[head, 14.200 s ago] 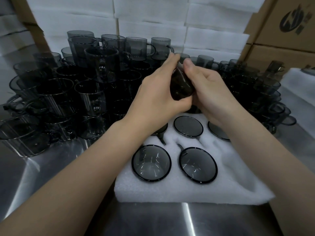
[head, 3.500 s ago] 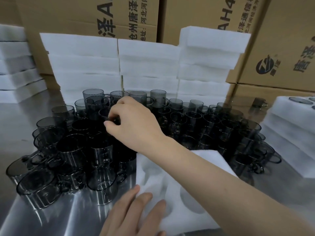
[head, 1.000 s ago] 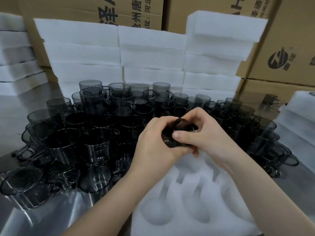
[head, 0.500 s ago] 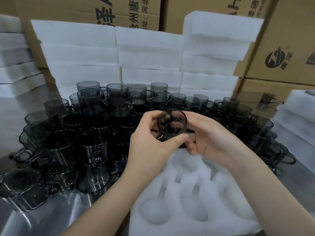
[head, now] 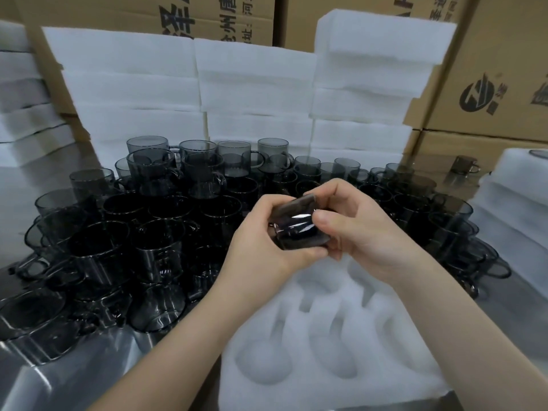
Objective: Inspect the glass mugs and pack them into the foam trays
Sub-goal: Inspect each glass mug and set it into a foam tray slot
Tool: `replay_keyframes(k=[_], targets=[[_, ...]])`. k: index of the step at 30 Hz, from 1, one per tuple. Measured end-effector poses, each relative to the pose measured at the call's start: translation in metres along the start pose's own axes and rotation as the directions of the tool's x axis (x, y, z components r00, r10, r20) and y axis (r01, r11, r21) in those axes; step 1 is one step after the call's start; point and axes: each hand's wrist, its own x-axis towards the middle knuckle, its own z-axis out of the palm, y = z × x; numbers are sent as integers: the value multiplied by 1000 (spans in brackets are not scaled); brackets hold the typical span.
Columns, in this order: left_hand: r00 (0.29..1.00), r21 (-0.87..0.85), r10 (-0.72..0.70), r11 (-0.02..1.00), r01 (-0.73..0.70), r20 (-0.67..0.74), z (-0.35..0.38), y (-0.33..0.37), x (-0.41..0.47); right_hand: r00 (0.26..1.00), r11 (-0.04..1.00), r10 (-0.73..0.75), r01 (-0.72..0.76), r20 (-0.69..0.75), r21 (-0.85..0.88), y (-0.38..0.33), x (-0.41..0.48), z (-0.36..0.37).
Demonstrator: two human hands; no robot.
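A smoky grey glass mug (head: pixel 298 225) lies on its side in the air, held between both hands above the far edge of a white foam tray (head: pixel 350 378). My left hand (head: pixel 261 241) grips its left end, thumb under it. My right hand (head: pixel 355 229) grips its right end, thumb on the side wall. The tray's round pockets with handle slots hold no mugs. A crowd of several more grey mugs (head: pixel 154 241) stands on the steel table (head: pixel 59 381) to the left and behind my hands.
Stacks of white foam trays (head: pixel 255 93) rise behind the mugs, with cardboard boxes (head: pixel 498 69) behind them. More foam stacks stand at the left (head: pixel 26 114) and right edges (head: pixel 516 209). A single mug (head: pixel 464 169) stands apart at the back right.
The mug has been turned in my hands: half a second ago its open mouth faced me, now its side wall faces up. Both hands have stayed over the tray's far edge.
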Motion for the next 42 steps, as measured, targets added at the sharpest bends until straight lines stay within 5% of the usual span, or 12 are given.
replay_keyframes(k=[7,11,15,20,32,34,37,42], targets=[[998,207,57,976,-60,20,4,0,-1,985,985,-74,48,-157,-167,-2,2,9],[999,98,3,995,-9,54,4,0,-1,977,999,16,-23,-213,-27,0,4,5],[996,-139,-43,989,53,74,3,0,-1,994,963,99,-104,36,248,0,4,-5],[994,-180,-61,981,77,95,2,-1,-1,984,962,81,-119,160,245,-1,1,-10],[996,107,23,994,-32,84,4,-2,-2,952,983,-96,45,-292,-177,0,4,11],[998,98,15,995,-21,67,4,-1,-1,951,990,-57,14,-304,-142,1,4,9],[1000,-30,0,1000,0,-26,2,-1,1,963,998,24,-39,-270,-50,-1,3,6],[995,-190,-24,982,5,-97,0,-4,3,981,978,191,-192,-20,-86,2,2,8]])
